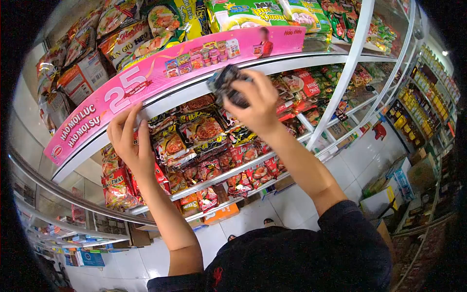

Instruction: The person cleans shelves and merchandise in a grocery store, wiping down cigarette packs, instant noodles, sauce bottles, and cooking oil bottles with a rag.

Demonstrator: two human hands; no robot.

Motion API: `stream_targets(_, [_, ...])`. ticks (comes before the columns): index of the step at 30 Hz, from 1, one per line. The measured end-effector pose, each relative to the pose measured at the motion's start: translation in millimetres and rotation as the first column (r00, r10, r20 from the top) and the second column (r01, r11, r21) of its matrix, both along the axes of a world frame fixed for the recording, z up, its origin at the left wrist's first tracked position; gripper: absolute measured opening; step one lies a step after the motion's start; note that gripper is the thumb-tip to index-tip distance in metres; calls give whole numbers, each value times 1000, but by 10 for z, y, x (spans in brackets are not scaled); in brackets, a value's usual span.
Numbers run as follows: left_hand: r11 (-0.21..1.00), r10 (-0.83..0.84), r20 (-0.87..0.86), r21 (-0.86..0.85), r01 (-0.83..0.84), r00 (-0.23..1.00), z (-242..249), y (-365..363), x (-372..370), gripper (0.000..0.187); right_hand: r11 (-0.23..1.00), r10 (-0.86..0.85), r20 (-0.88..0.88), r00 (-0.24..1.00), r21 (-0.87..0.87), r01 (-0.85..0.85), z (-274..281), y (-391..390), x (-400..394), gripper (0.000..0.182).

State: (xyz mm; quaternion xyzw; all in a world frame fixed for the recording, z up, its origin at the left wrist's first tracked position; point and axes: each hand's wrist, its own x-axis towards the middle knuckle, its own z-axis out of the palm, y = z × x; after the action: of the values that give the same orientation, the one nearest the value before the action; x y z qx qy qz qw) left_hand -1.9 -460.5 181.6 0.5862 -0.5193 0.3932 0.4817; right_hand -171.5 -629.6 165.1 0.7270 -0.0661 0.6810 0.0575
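Observation:
My right hand (258,100) grips a crumpled dark cloth (227,83), somewhat blurred, against the white shelf edge (187,83). Farther left, my left hand (130,138) has its fingers stretched out and apart, with the fingertips at the same edge and nothing held. A pink banner (160,65) with a large "25" runs along this shelf just above both hands. Below the edge, black and yellow noodle packets (203,127) lie in stacks between my arms. Red noodle packets (118,187) sit under my left hand.
Bagged noodles (129,44) and green packets (248,13) fill the upper shelf. A white upright post (335,100) stands right of my right arm. Bottles (421,100) line shelves at the far right, with cardboard boxes (421,177) near the tiled floor (348,168).

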Motion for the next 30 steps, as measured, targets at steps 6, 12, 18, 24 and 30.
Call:
stream_targets(6, [999,-6,-8,33,6,1000,22,37,9,29,956,-220,-16,975,194,219,463,-522,-608,22])
stream_targets(12, [1000,-14,-15,18,14,1000,18,32,-3,28,995,-97,-290,952,-31,92,552,0,-198,25])
stream_targets(18, [999,-43,3,25,43,999,22,48,34,30,966,-257,-72,964,-2,257,861,-533,-586,25])
stream_targets(24, [1000,-25,6,-11,25,1000,16,24,30,29,964,-198,-194,961,-216,155,581,-351,-356,26])
stream_targets(30, [999,-28,24,-18,28,999,-3,11,63,29,979,-197,70,978,-33,199,718,-760,-508,23])
